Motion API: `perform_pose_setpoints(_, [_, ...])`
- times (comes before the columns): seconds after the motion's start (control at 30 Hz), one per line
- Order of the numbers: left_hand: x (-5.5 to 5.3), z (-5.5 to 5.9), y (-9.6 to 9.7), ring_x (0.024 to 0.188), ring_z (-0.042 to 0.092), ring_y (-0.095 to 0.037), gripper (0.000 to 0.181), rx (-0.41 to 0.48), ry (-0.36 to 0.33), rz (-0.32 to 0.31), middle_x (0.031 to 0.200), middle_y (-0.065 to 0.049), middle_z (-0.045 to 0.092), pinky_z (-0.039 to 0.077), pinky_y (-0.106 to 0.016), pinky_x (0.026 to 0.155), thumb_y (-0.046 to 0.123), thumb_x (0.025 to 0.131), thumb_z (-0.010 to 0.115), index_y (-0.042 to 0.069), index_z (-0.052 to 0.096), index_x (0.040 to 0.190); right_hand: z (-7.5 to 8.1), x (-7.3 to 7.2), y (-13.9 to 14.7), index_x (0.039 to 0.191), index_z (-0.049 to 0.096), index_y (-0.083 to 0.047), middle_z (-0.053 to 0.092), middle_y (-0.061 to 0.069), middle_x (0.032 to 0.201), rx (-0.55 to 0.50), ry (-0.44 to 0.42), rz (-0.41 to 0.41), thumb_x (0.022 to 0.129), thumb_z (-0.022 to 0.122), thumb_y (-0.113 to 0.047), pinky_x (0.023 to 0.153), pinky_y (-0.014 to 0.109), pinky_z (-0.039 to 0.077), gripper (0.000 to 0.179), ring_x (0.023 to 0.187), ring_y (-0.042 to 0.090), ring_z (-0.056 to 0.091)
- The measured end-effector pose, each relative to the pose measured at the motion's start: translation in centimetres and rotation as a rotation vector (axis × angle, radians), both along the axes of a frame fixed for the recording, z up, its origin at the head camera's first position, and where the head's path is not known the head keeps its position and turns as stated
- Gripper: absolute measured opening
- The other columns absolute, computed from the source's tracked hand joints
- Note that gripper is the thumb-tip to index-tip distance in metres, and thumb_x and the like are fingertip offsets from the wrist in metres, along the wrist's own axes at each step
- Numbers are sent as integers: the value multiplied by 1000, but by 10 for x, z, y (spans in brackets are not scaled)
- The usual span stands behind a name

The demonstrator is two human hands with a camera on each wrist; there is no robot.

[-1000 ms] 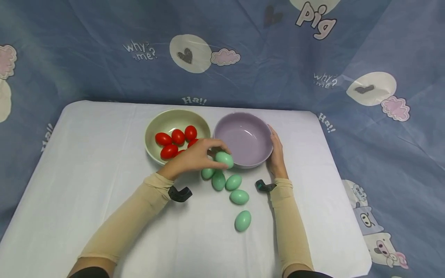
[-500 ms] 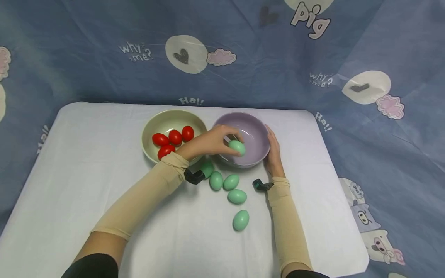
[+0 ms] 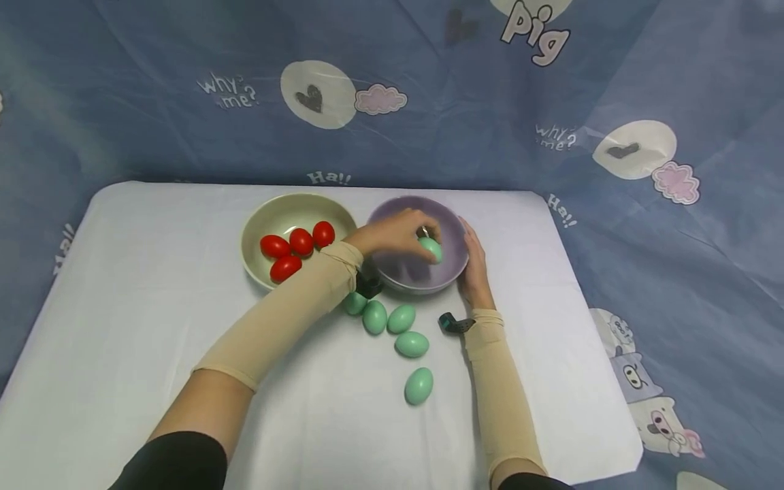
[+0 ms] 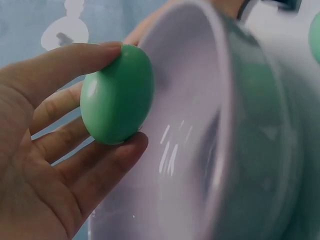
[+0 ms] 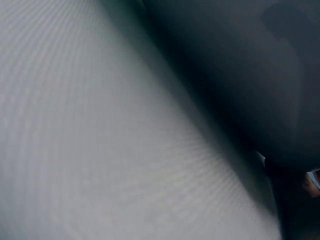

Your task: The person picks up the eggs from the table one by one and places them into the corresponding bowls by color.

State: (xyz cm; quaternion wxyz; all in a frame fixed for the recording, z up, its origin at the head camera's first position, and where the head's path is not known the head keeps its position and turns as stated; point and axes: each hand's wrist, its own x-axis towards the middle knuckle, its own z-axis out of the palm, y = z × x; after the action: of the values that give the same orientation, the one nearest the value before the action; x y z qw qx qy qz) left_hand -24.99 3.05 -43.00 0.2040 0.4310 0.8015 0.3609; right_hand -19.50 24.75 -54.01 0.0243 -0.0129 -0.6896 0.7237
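Note:
My left hand (image 3: 398,233) pinches a smooth green egg (image 4: 117,97) between thumb and fingertips. It holds the egg over the inside of a light purple bowl (image 3: 454,238), whose visible inner surface is bare in the left wrist view. Against the bowl's right outer side rests my right hand (image 3: 477,275), its fingers lying along the wall. On the white cloth in front of the bowl lie several more green eggs (image 3: 412,344), one partly covered by the left wrist's camera. The right wrist view shows mostly a blurred pale surface beside a dark curved one.
A pale green bowl (image 3: 278,212) stands left of the purple one, with several red egg-shaped pieces (image 3: 285,269) in it. The left forearm passes in front of its right part. Behind the white table (image 3: 153,286) hangs a blue printed curtain (image 3: 184,136).
The left hand has moved right and away from the body, carrying the green egg from the near rim to over the purple bowl. The right hand has stayed at the bowl's side.

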Motion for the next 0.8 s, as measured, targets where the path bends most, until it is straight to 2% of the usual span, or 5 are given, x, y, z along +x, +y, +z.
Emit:
perform_pose_setpoints(0.27, [-15, -8, 20, 107, 68, -23, 24, -107, 8, 11, 105, -5, 76, 55, -33, 99, 21, 82, 88, 10, 75, 99, -1, 1, -4, 160, 39, -24, 36, -5, 167, -14, 22, -17, 111, 31, -40, 131, 33, 25, 52, 157, 15, 31])
perform_pose_setpoints(0.4, [-20, -13, 28, 105, 66, -22, 23, -152, 6, -17, 105, -6, 76, 54, -33, 99, 20, 82, 87, 9, 76, 99, -4, 0, -4, 160, 39, -25, 37, -5, 167, -21, 23, -17, 111, 32, -42, 130, 32, 26, 53, 156, 15, 32])
perform_pose_setpoints(0.47, [-21, -14, 30, 104, 64, -21, 23, -185, 2, -42, 106, -6, 75, 53, -33, 99, 20, 83, 86, 8, 76, 100, -6, -1, -4, 160, 40, -26, 37, -6, 167, -13, 21, -16, 110, 33, -43, 130, 32, 27, 53, 156, 14, 33])
perform_pose_setpoints(0.7, [-20, -15, 38, 112, 64, -24, 31, -271, -32, -116, 116, -10, 74, 51, -37, 106, 18, 82, 85, 5, 75, 109, 8, 5, -6, 161, 37, -16, 34, 2, 169, -30, 2, -12, 112, 31, -31, 130, 31, 25, 52, 158, 18, 30])
perform_pose_setpoints(0.8, [-19, -18, 41, 110, 64, -23, 33, -281, -45, -123, 115, -10, 73, 51, -36, 105, 17, 82, 85, 5, 74, 111, -1, 0, -3, 161, 38, -18, 34, 0, 169, -38, 11, -21, 112, 30, -32, 131, 32, 22, 51, 158, 17, 29])
